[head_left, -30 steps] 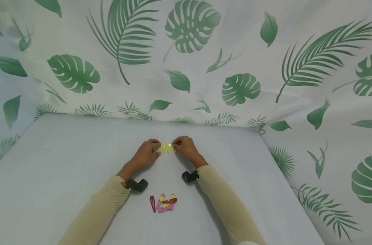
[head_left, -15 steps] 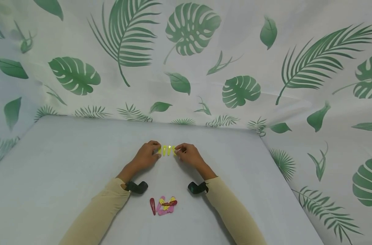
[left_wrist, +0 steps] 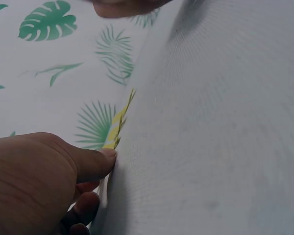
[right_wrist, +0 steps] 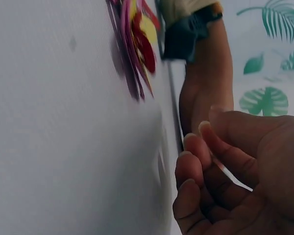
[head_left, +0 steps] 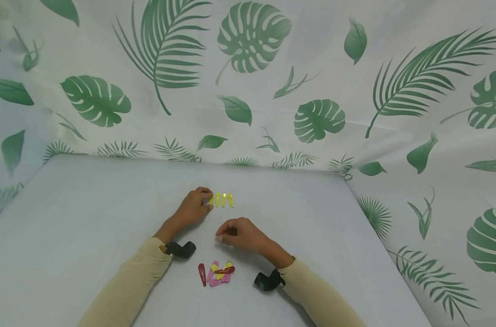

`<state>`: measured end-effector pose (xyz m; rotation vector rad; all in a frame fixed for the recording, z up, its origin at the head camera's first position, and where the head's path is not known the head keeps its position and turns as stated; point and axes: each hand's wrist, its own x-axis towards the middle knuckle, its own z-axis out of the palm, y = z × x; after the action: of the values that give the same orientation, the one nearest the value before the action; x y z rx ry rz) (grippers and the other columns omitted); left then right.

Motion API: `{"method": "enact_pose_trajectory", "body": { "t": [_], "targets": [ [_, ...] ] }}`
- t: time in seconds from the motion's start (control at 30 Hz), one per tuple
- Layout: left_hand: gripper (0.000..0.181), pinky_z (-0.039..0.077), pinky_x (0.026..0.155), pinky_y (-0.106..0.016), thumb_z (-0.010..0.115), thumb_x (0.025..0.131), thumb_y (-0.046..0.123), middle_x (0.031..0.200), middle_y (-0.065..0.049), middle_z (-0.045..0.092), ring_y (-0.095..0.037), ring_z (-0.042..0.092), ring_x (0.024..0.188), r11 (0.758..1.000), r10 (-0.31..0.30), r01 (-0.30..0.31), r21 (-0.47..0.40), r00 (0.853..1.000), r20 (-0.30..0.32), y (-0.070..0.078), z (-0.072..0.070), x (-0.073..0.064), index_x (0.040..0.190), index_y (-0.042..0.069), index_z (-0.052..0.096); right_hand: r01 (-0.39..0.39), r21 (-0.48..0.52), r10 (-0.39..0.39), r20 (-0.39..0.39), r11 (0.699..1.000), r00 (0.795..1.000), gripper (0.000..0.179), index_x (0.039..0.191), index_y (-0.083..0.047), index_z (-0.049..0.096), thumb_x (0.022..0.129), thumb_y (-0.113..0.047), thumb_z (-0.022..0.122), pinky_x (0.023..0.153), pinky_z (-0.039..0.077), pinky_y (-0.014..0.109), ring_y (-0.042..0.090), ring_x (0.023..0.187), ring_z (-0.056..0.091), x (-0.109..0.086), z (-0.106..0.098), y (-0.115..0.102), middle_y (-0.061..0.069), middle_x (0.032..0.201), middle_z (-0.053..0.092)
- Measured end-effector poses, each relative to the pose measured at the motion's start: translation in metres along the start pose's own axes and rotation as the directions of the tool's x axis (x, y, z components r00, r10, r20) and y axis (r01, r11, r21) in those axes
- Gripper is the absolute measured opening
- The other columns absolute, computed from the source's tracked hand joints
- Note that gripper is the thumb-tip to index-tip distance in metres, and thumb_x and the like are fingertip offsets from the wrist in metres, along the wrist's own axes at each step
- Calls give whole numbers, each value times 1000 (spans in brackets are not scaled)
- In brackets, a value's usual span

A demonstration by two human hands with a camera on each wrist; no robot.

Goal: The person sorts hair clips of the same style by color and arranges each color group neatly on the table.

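Note:
Several yellow snap hair clips lie side by side in a short row toward the back of the table. At the row's left end, the left hand holds the outermost yellow clip between thumb and fingers, partly covering it. Its thumb shows beside the row in the left wrist view. The right hand hovers between the row and a small pile of clips, fingers loosely bent, with nothing seen in them. In that pile are pink clips, yellow ones and a red clip; another red clip lies just left.
A white cloth covers the table. Behind and to the right hangs a white curtain printed with green leaves. Each wrist wears a black camera mount, one of them close to the pile's right side.
The right hand has let go of the rightmost yellow clip and come back toward the pile, leaving that clip in the row. The left hand has stayed at the left end.

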<state>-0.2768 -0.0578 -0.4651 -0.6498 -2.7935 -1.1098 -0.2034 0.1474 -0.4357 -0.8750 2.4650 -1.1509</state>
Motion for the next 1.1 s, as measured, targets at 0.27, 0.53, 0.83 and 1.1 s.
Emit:
{"method": "enact_pose_trajectory", "body": {
  "t": [0.27, 0.53, 0.83, 1.1],
  "targets": [
    [42, 47, 80, -39, 69, 88, 7, 129, -18, 56, -25, 56, 94, 1000, -3, 3, 4, 1000, -2, 0, 1, 0, 126, -9, 60, 29, -13, -27, 134, 1000, 991, 15, 102, -8, 72, 87, -9, 73, 71, 48, 21, 2, 76, 54, -14, 12, -15, -7, 90, 67],
    [43, 47, 81, -38, 68, 89, 8, 131, -17, 54, -25, 55, 97, 1000, -26, 26, 4, 1000, 12, 1, 0, 0, 129, -7, 58, 15, -52, -7, 163, 999, 987, 18, 99, -12, 73, 83, -17, 79, 63, 44, 19, 0, 70, 51, -18, 20, -18, -15, 81, 60],
    [42, 47, 82, -39, 68, 89, 7, 130, -18, 55, -26, 55, 98, 1000, -8, 8, 12, 1000, -3, 2, 0, -1, 128, -7, 59, 80, -217, -37, 194, 973, 980, 9, 91, -18, 74, 84, -15, 77, 68, 43, 17, -1, 76, 50, -19, 26, -21, -17, 82, 57],
    [42, 46, 83, -39, 68, 90, 8, 131, -17, 54, -26, 54, 99, 999, -25, 25, 20, 1000, 3, 3, 0, -2, 128, -6, 59, 30, 11, -31, 224, 999, 974, 7, 88, -17, 70, 89, -10, 71, 59, 44, 19, 1, 64, 53, -18, 21, -20, -11, 73, 61]
  ]
}}
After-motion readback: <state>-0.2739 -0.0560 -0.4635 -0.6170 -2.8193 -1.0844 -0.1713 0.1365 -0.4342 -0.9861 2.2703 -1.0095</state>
